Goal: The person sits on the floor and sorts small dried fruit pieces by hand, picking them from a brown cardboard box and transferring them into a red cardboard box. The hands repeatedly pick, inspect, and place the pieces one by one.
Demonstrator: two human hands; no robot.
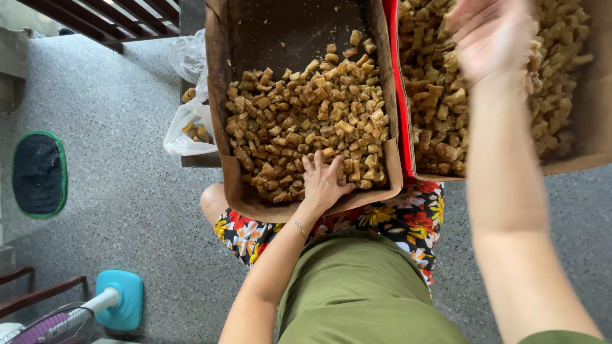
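Head view: left hand (323, 180) lay spread, fingers loose, on the brown chunks (306, 121) at the near edge of the left box (220, 95). Right hand (491, 38) was raised and blurred over the right box (596, 114) of chunks; its grip I couldn't tell. Both boxes rested over a floral lap (408, 220). Beside them sat a plastic bag (185, 124), and a fan base (121, 299) stood on the floor.

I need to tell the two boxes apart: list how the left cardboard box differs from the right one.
The left box is only partly filled, its far end showing bare bottom; the right box looks covered with pieces across what shows. The left box is plain brown, while the right box has a red edge. The left hand rests in the left box; the right hand, blurred, hovers over the right box. Both hold light brown chunks.
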